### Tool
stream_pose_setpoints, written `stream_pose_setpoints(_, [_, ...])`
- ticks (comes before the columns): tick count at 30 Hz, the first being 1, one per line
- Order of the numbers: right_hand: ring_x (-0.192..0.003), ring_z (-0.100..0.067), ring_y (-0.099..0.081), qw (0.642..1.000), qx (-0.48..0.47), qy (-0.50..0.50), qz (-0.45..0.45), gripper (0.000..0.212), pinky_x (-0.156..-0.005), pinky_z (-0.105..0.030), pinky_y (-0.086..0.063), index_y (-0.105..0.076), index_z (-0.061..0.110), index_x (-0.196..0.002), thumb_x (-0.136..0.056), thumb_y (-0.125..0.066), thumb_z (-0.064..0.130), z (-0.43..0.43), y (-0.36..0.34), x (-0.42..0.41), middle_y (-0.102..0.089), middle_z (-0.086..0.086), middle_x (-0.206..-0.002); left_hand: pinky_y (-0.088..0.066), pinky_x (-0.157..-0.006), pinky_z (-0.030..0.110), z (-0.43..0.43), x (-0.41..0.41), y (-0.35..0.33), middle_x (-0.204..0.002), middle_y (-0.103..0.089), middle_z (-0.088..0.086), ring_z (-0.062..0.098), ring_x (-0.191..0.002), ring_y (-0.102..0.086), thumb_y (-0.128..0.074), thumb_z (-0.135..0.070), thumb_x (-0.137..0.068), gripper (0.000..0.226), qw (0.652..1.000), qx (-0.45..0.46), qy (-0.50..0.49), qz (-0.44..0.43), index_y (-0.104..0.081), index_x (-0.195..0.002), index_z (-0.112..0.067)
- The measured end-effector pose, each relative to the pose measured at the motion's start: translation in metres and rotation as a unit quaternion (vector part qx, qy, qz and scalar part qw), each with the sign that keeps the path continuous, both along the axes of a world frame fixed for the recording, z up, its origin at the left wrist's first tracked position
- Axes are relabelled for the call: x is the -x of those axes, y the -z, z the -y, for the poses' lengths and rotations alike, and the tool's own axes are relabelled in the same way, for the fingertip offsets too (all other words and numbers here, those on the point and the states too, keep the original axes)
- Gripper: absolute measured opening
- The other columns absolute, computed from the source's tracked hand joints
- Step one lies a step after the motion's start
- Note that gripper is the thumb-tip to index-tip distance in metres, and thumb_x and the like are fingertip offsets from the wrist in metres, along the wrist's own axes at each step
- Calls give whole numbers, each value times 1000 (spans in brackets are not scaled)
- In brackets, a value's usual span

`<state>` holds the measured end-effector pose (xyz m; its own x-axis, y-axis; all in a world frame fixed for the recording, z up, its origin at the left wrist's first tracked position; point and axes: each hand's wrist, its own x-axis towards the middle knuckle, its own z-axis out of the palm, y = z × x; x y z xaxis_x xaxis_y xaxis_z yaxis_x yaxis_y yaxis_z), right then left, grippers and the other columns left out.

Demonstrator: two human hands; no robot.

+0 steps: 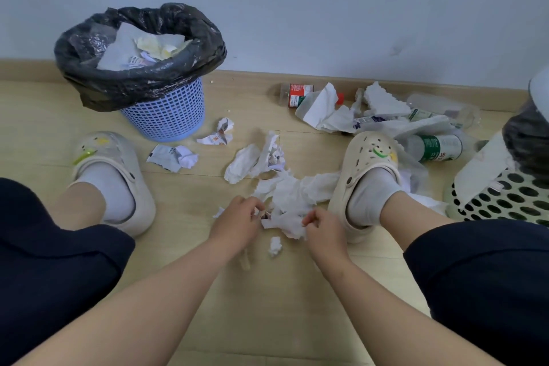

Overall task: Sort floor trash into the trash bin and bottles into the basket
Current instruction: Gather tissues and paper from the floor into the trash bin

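Note:
I squat over a heap of crumpled white tissue on the wooden floor. My left hand pinches the heap's left edge, and my right hand grips its lower right edge. The blue trash bin with a black liner stands at the back left and holds paper. A white perforated basket sits at the far right. A red-labelled bottle lies by the wall, partly under tissue. A green-labelled bottle lies beside my right foot.
Loose wrappers and paper scraps lie between the bin and my hands. More tissue and clear bottles pile up along the wall at the right. My feet in cream clogs flank the heap. A small tissue ball lies near my right wrist.

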<state>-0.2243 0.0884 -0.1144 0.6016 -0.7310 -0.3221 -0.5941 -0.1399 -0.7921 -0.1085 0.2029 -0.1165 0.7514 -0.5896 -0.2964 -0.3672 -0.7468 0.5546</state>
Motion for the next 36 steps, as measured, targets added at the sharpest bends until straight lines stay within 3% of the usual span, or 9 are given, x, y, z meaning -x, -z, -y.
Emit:
stream_pose_setpoints(4, [-84,-20,-52,999,-12,-39,-27,14,-67,-28,-37,-54,18,-86,-85,-45,7,7,-2,-14,-57,1,-87,-38,-92,22,20,3,4,-131,-40,3,14,-118,-49,-42,-8,-94,36,997,24,47,-60,-51,-126,-21])
stream_pose_setpoints(8, [-104,-23,-56,982,1,-142,-124,37,-76,-29,-41,-48,23,-122,-85,-52,24,2,7,-16,-56,0,-113,-40,-93,24,24,4,15,-132,-40,5,17,-111,-52,-46,-6,-91,41,997,27,6,-69,-48,-129,-22])
stream_pose_setpoints(10, [-105,-25,-58,974,22,-168,-152,31,-76,-29,-42,-48,23,-118,-86,-51,25,-1,16,-11,-59,-1,-115,-42,-90,28,23,1,18,-128,-42,6,20,-107,-53,-45,-10,-93,40,998,22,-33,-55,-46,-130,-23])
stream_pose_setpoints(13, [-88,-22,-56,983,-3,-128,-133,12,-69,-29,-41,-49,26,-91,-84,-51,16,1,22,-6,-59,4,-89,-43,-94,33,24,-6,21,-131,-41,7,23,-113,-51,-45,-12,-92,45,997,19,-71,-39,-40,-136,-22])
stream_pose_setpoints(18, [-64,-14,-41,992,-26,-76,-100,26,-55,-27,-30,-39,19,-67,-83,-60,21,5,23,-7,-45,5,-66,-36,-99,30,36,-18,20,-147,-32,5,24,-129,-43,-43,-14,-95,51,996,9,-64,-57,-32,-144,-21])
stream_pose_setpoints(23, [-59,-11,-41,997,-52,-10,-47,35,-55,-27,-30,-44,15,-62,-90,-57,30,12,19,-11,-45,3,-62,-38,-75,25,40,-18,20,-114,-62,3,21,-105,-56,-48,-20,-93,23,996,-63,-48,-43,-59,-112,-15])
stream_pose_setpoints(28, [-70,-18,-45,999,-31,31,-13,28,-60,-30,-32,-45,11,-73,-98,-40,23,20,12,-23,-47,-1,-70,-30,-58,28,37,-17,18,-94,-51,4,20,-79,-46,-42,-16,-90,10,993,-36,-103,-43,-48,-84,-12])
stream_pose_setpoints(31, [-63,-16,-46,1000,-13,7,-10,17,-55,-28,-34,-50,13,-103,-98,-34,14,25,12,-35,-51,-2,-72,-24,-51,26,35,-25,12,-80,-41,3,18,-60,-37,-43,-15,-84,20,977,44,-194,-72,-34,-66,-14])
stream_pose_setpoints(36, [-56,-14,-46,988,56,-118,-88,46,-49,-25,-34,-33,29,-136,-93,-37,13,25,11,-54,-47,5,-64,-30,-52,26,24,-44,0,-82,-47,4,16,-58,-40,-51,-16,-81,20,975,71,-209,-38,-40,-64,-16])
